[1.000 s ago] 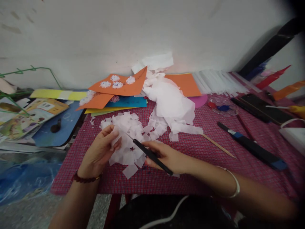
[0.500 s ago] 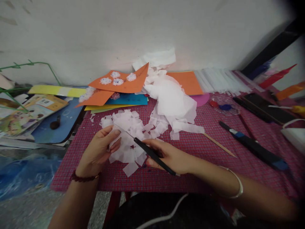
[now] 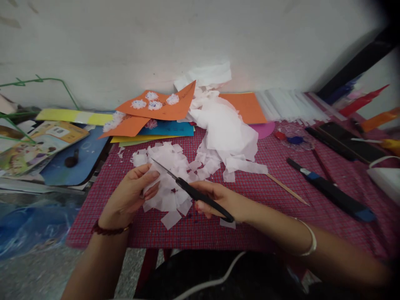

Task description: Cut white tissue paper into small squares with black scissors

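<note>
Wire (image 3: 50, 78), green and bent, is rising at the far left above a picture booklet (image 3: 40, 146). Beside the booklet, a blue board (image 3: 59, 171) is carrying a small dark object (image 3: 71, 160), and a yellow strip (image 3: 62, 116) is lying behind them. On the checked red bench (image 3: 106, 225), my left hand (image 3: 137, 183) is pinching a thin piece of white paper (image 3: 153, 168) between thumb and forefinger. Orange cards (image 3: 175, 112) bearing white tufts are resting at the back over a blue sheet (image 3: 176, 130). Cut white squares (image 3: 165, 202) are lying in a loose pile beneath and beyond my hands. My right hand (image 3: 215, 198) is gripping the black handles of the scissors (image 3: 190, 189), whose blades are pointing up and leftward over the pile, toward my left fingers. A larger heap of white sheets (image 3: 225, 129) is sitting behind, and a pointed wooden stick (image 3: 289, 189) is extending to the right from a white strip (image 3: 246, 165). Farther right, a black and blue cutter (image 3: 334, 193) is lying slantwise, below a bundle of pale strips (image 3: 290, 107). A white mask (image 3: 387, 177) is occupying the right edge.
</note>
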A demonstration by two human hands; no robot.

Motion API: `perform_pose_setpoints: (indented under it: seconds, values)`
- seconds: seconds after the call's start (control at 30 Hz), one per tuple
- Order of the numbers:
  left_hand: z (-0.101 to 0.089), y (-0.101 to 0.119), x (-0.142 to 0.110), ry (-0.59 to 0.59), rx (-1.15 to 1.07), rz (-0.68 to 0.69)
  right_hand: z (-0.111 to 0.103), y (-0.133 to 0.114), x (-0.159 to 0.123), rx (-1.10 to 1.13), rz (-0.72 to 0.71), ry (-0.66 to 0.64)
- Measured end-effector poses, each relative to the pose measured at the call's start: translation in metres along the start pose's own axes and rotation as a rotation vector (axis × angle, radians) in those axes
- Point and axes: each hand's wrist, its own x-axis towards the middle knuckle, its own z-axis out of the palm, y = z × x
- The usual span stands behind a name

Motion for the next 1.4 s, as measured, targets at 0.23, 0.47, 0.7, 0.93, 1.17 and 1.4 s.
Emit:
perform_pose_setpoints:
  seconds: [0.23, 0.47, 0.7, 0.93, 1.17, 1.4]
  values:
    - [0.001, 0.001, 0.000, 0.022, -0.027, -0.019, 0.001, 0.002, 0.000, 0.046, 0.007, 0.037]
    - [-0.005, 0.003, -0.001, 0.022, -0.032, 0.014, -0.002, -0.001, -0.002, 0.010, -0.003, 0.002]
    - [0.000, 0.009, -0.001, 0.142, -0.100, 0.058, -0.010, -0.011, -0.007, -0.076, 0.000, -0.149]
    - [0.000, 0.004, 0.006, 0.201, -0.147, 0.157, -0.008, -0.011, -0.007, -0.072, 0.043, -0.174]
    - [0.002, 0.003, 0.004, 0.197, -0.068, 0.108, -0.007, -0.008, -0.003, -0.047, 0.025, -0.124]
    - [0.010, 0.001, 0.001, 0.182, 0.007, 0.190, 0.000, -0.009, -0.002, 0.016, 0.073, -0.034]
